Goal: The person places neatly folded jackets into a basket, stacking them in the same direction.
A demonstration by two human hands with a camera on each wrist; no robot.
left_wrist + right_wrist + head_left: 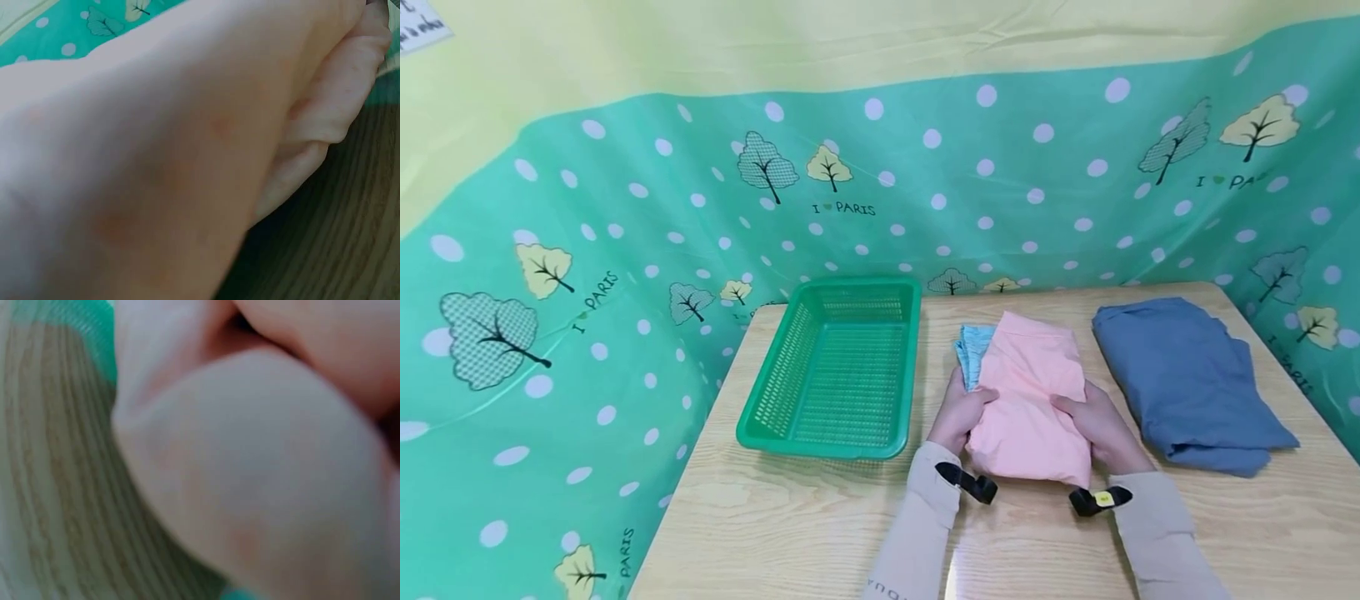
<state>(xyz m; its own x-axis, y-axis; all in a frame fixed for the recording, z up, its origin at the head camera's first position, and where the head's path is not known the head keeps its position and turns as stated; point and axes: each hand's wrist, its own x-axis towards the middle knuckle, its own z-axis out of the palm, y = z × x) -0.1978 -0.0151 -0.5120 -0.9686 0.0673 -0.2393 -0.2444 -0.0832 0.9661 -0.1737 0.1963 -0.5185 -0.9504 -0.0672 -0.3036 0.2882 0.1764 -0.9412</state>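
You hold the folded, soft pink cloth (1030, 387) from both sides, seemingly to keep its layers together. Your left hand (961, 412) and right hand (1097, 421) are partly closed on it, thumbs over the top face; the fingers beneath are mostly hidden. The bundle sits in the middle of the pale wood-grain table (775, 517), right of the rectangular green plastic mesh basket (912, 367). A light-blue crinkled cloth (974, 346) shows past the bundle's far left edge, beside your left hand; whether you grip it too, you cannot tell from here. The loosely folded slate-blue cloth (1180, 375) lies just right of your right hand, leaving little room there. A strip of wood separates bundle and basket, and more shows along the near side.
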